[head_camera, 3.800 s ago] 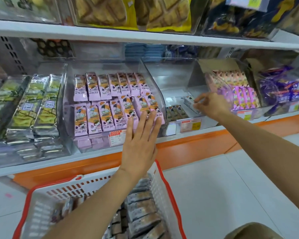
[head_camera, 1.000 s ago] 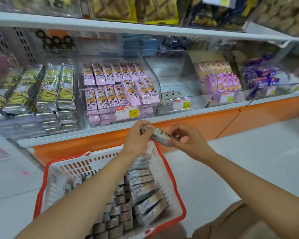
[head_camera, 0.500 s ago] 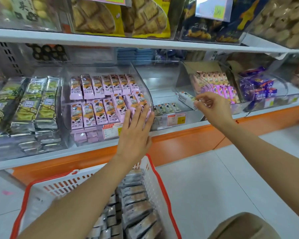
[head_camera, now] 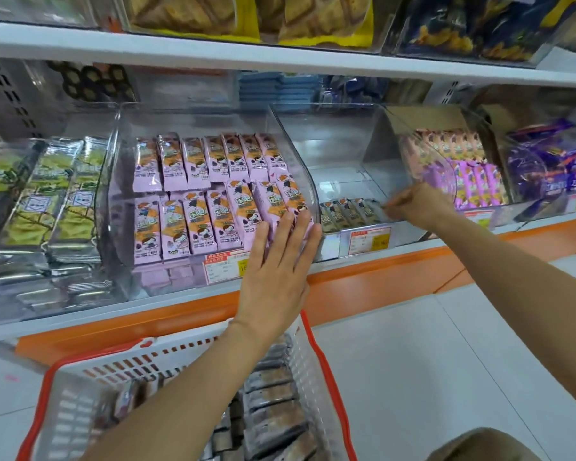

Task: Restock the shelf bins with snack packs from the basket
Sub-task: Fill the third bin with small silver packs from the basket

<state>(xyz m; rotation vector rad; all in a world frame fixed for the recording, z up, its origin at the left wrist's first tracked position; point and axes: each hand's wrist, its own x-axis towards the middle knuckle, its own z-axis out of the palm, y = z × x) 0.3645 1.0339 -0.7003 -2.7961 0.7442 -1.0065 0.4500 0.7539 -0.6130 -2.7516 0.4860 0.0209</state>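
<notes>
Pack [head_camera: 373, 211] has been lowered into the bin [head_camera: 346, 154], nearly stocked, pinched by right grip [head_camera: 416, 206]; left grip [head_camera: 276, 277] released.

Counted two hands: left hand [head_camera: 278, 264], right hand [head_camera: 414, 207]. Logged one basket [head_camera: 167, 359]. Tallied fourteen pink packs [head_camera: 197, 222], two rows of seven. Made out roughly five grey packs [head_camera: 348, 212], blurred at one end. Spotted two price tags [head_camera: 369, 238] up front.

Shop aisle, shelf bins [head_camera: 363, 154] with price tags [head_camera: 369, 239], shopping basket [head_camera: 326, 367]
</notes>
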